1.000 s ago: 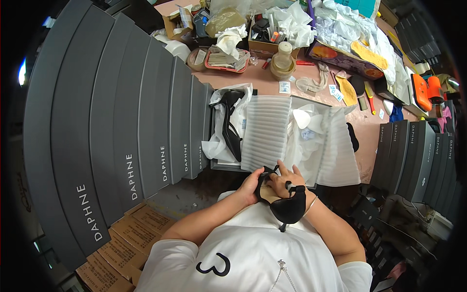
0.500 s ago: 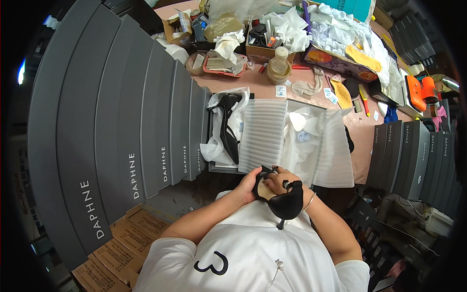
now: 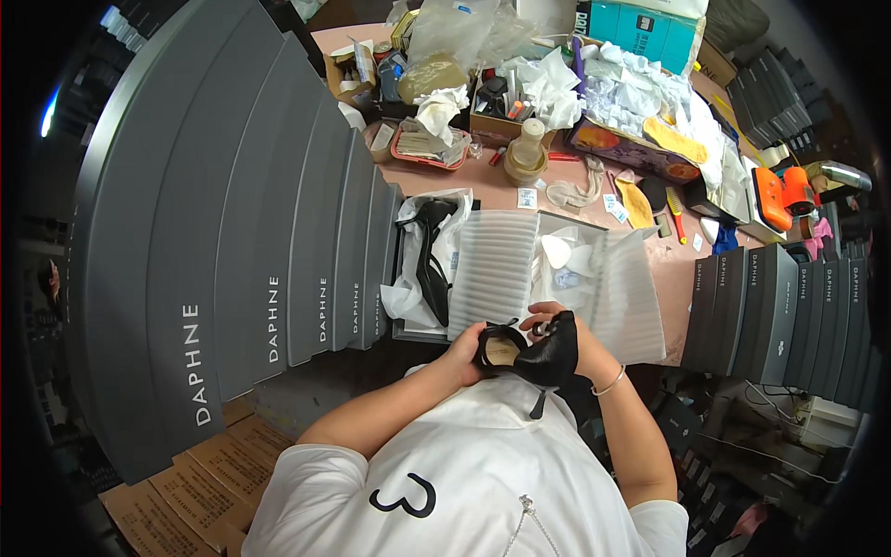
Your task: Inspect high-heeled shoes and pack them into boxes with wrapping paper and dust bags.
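Cluttered pink counter [image 3: 575,181] beyond the open shoe box [image 3: 408,330], strewn with crumpled tissue, small cartons, a roll of tape [image 3: 526,160] and an orange tool [image 3: 780,190] far off to the box's right. Left of the box, a tall leaning stack of grey boxes [image 3: 232,269]; right of it, past the edge of the foam, a shorter row of grey boxes [image 3: 770,302]. Inside the box, on its left side, one black high-heeled shoe [image 3: 432,274] on white tissue, with a ribbed white foam sheet [image 3: 492,269] spread over the middle. Just at the box's near edge, clear of the counter and close to the chest, the second black heel [image 3: 543,357], tan insole up, thin heel pointing down toward the white shirt. Left hand [image 3: 462,351] cupped around the toe end, fingers [image 3: 475,332] closed on it; right hand [image 3: 574,327] wrapped over the back of the upper, fingers [image 3: 541,311] curled shut at the strap. Compared with a second ago, only slightly changed: shoe and both hands up a touch and nearer the box's near edge, grip the same, insole turned a little more open to view. Box contents and foam as before. Judging by that, handling of the strap end apparently under way, shoe not yet laid beside its mate in the box.
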A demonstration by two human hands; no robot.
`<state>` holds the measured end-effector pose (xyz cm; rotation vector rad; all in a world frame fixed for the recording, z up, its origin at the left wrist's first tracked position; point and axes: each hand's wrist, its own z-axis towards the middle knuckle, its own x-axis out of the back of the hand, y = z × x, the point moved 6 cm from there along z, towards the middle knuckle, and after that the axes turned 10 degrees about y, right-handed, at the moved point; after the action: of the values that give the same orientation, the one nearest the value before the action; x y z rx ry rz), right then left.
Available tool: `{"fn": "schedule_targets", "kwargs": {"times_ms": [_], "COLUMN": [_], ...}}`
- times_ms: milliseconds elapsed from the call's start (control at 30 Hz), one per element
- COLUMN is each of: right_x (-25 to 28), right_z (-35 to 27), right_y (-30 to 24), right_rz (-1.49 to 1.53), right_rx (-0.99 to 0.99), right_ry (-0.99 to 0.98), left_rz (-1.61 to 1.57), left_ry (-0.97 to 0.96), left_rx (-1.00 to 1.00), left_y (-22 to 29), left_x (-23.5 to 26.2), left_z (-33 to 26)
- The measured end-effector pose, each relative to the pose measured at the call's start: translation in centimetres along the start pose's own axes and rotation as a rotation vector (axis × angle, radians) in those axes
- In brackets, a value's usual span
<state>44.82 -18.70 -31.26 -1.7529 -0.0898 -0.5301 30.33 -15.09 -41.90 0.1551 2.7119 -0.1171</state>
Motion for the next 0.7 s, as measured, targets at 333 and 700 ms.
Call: {"fn": "schedule_targets", "kwargs": {"times_ms": [333,700], "right_x": [-1.3,-2.7], "right_z": [3.8,3.4], "right_y": [2.3,1.0], "right_rz": [0.035,0.018], "right_rx": [-0.217,-0.172], "right_ry": [0.303,0.285], "left_rz": [0.259,0.26], "left_ry": [-0.121,-0.016], "left_rx": [-0.682,-0.862], "left_y": [4.2,3.1], "left_x": [-6.5,-4.4], "left_z": [-3.2,-3.9]}}
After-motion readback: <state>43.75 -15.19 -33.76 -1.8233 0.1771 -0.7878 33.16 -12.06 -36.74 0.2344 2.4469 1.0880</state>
